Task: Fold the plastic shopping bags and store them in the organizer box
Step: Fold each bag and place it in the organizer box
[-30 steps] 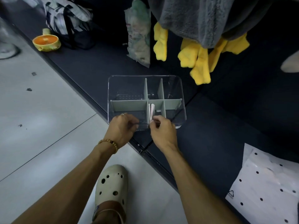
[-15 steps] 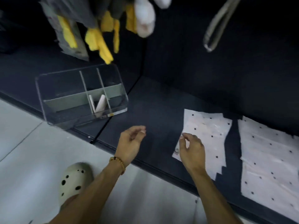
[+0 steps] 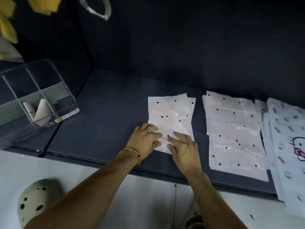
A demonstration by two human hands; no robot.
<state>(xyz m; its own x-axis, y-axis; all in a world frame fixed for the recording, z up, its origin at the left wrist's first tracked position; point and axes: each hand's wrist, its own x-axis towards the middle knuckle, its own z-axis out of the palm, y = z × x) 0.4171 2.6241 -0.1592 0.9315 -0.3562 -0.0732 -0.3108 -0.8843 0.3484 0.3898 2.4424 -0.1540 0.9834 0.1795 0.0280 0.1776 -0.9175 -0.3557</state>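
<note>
A pale pink plastic bag with black dots [image 3: 171, 111] lies flat on the dark mat [image 3: 105, 123]. My left hand [image 3: 145, 139] rests on its near left corner with fingers laid flat. My right hand [image 3: 183, 149] presses its near edge beside the left one, fingers spread. The clear organizer box [image 3: 66, 95] with grey dividers stands at the far left; two folded pale bags [image 3: 38, 111] stand in one front compartment.
A stack of dotted pink bags [image 3: 234, 134] lies right of the one under my hands, then white bags with a cartoon cat print [image 3: 290, 146]. Yellow cloth [image 3: 6, 28] hangs top left. A beige clog [image 3: 34, 200] is on the light floor.
The view swung right from the organizer box. Both hands left the box, crossed to the dotted bag and now lie flat on its near edge.
</note>
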